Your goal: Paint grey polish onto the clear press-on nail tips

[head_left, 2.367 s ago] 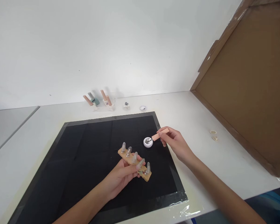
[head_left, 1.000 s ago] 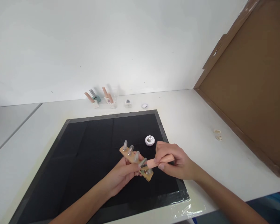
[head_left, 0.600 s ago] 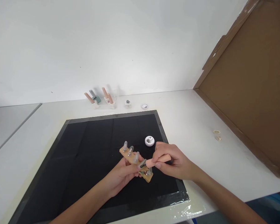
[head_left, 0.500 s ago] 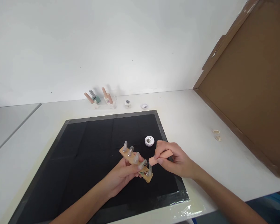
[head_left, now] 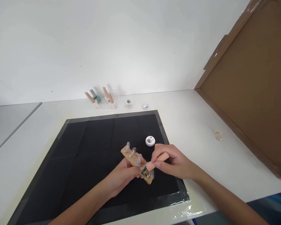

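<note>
My left hand (head_left: 123, 178) grips a small wooden strip (head_left: 131, 157) that carries a row of clear false nail tips, held above the black mat (head_left: 89, 150). My right hand (head_left: 172, 162) pinches a pink brush handle (head_left: 157, 160), and its dark brush end touches a nail tip near the strip's right end. A small white round pot (head_left: 150, 141) with silvery contents sits on the mat just beyond my right hand.
Along the back wall stand pink-capped bottles (head_left: 109, 99), a teal bottle (head_left: 96, 98), a small jar (head_left: 128, 103) and a white lid (head_left: 145, 106). Two small white rings (head_left: 218, 135) lie on the white table at the right, below a leaning brown cardboard panel (head_left: 248, 87).
My right hand lifted the brush from the white pot and brought it to the strip. Since then it has kept stroking the nail tips at the strip's right end.
</note>
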The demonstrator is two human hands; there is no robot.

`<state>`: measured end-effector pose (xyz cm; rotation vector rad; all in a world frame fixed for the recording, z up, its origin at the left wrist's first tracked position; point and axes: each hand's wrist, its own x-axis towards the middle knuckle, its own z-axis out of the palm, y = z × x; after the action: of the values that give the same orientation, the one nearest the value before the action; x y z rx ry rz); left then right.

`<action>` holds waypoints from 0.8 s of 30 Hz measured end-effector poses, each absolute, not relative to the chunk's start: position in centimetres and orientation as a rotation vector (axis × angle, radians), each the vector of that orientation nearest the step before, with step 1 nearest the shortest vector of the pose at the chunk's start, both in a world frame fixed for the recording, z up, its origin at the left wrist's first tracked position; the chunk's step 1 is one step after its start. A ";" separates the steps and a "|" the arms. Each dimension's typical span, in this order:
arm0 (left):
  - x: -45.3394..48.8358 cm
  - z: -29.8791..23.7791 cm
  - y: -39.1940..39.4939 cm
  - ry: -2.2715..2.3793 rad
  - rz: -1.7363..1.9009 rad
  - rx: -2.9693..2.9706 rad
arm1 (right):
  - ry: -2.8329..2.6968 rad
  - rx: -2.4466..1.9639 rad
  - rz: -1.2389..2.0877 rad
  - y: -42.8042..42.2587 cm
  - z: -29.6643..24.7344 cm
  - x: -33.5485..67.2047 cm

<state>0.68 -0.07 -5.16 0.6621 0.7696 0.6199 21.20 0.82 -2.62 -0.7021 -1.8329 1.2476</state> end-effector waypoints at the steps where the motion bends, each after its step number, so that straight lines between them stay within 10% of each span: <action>1: 0.7 -5.2 -0.1 0.776 0.618 0.670 | -1.821 -0.739 1.247 0.8 -2.7 21.2; 24: 1.0 -4.9 0.0 0.828 0.586 0.759 | -1.782 -0.756 1.345 1.1 -3.0 21.2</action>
<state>0.97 -0.01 -4.86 0.7592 0.8276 0.5858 21.24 1.08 -2.98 -0.7557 -1.7823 1.3452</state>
